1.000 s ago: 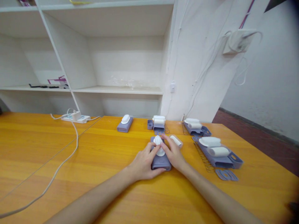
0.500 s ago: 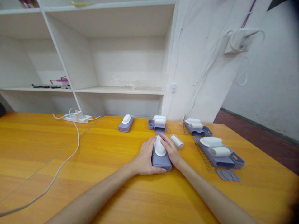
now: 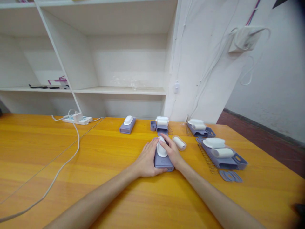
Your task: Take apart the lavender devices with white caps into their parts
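Between both hands on the table lies a purple-grey plastic case (image 3: 164, 163) with a white oval cap (image 3: 161, 148) on top. My left hand (image 3: 148, 160) grips the case from the left, thumb along its near end and fingers beside the cap. From the right, my right hand (image 3: 173, 152) closes around the case, its fingertips against the cap. A dark patch shows beneath the right fingers; I cannot make out what it is. Just beyond the right hand rests a white roll in a clear sleeve (image 3: 179, 143). The far end of the case is hidden by fingers.
At the right lie several sets of purple-grey case parts (image 3: 225, 163), white rolls (image 3: 223, 153), wire springs (image 3: 206, 159) and flat pieces (image 3: 230, 176). Farther back sits another capped case (image 3: 127, 126). A power strip (image 3: 77, 118) and its white cable (image 3: 64, 167) occupy the left.
The right fingers have shifted slightly over the cap, uncovering a dark patch beneath them. Both hands remain on the case; the whole view has moved a little.
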Motion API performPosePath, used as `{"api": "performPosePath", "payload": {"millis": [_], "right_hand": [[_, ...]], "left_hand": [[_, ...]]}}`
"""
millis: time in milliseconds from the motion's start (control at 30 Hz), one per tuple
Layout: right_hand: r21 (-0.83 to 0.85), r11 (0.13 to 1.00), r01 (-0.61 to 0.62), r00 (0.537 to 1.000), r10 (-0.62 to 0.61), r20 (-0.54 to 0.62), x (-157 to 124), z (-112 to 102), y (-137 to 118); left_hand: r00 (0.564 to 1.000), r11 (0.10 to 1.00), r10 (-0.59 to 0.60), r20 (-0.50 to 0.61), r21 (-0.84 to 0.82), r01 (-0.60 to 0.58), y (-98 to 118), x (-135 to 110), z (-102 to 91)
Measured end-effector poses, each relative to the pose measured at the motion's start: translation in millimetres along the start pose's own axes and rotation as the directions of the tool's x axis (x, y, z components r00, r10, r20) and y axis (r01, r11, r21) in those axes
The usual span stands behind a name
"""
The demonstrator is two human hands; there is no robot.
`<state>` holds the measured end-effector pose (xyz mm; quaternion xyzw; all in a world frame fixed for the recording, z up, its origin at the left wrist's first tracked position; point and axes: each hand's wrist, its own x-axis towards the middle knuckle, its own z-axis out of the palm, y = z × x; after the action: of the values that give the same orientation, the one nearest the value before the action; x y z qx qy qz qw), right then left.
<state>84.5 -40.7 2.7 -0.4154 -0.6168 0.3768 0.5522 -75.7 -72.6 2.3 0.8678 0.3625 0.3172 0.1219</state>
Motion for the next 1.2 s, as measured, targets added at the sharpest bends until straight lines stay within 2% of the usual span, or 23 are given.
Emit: {"api": "performPosePath", "payload": {"millis": [533,933,1200], "right_hand": [[-0.108,0.993,0.046,0.998,-0.05,-0.039,0.0,-0.9,-4.9],[-0.019,0.999,0.039,0.997,-0.04,-0.059,-7.1,0.6,4.3],[0.061,0.998,-0.018,0.999,0.02,-0.036,-6.4,-0.5,1.3]], "left_hand": [[1.0,1.0,-0.017,-0.006,0.019,0.018,9.3,3.7,-4.3],[1.0,0.997,0.027,0.008,-0.07,-0.026,2.7,5.1,-7.0],[1.0,0.992,0.02,-0.023,-0.123,-0.023,7.4,3.9,-8.6]]}}
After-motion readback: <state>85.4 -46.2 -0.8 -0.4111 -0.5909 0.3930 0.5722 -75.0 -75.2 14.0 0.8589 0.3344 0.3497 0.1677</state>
